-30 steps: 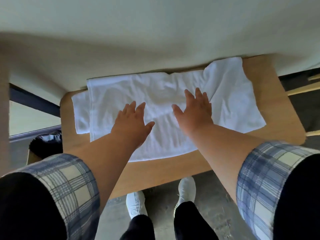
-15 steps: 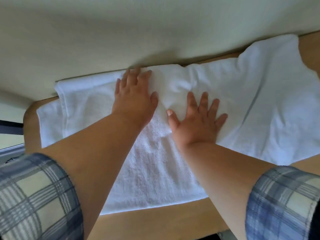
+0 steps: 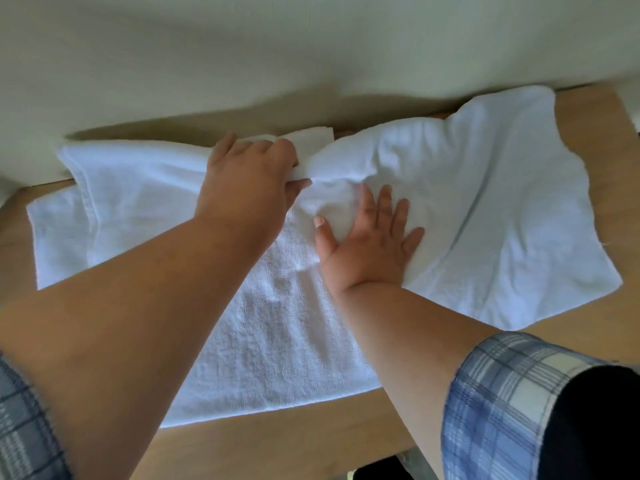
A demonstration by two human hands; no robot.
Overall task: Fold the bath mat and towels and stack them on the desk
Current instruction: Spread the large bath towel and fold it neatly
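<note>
Although a near strip of the wooden desk shows bare between the two plaid sleeves, most of its top lies under a white towel whose near hem runs close to that edge. Farther in, the right hand lies flat with fingers spread, pressing the cloth at its middle, much as it did half a second ago. The change is at the left hand. Half a second ago it lay flat and open by the far hem; now its fingers are curled round a bunch of that hem, and the cloth puckers toward the grip. I judge that smoothing is over and the first fold is starting, with the right hand as anchor; nothing is folded or stacked yet. On the right the towel lies rumpled and skewed, one corner out near the desk's right edge, and it will probably need straightening before the hems can meet. At the left a thinner white layer sticks out from underneath; I cannot tell whether it is a second towel or the bath mat. Beyond, the pale wall stands close to the desk's far edge, leaving the gripping hand little room.
</note>
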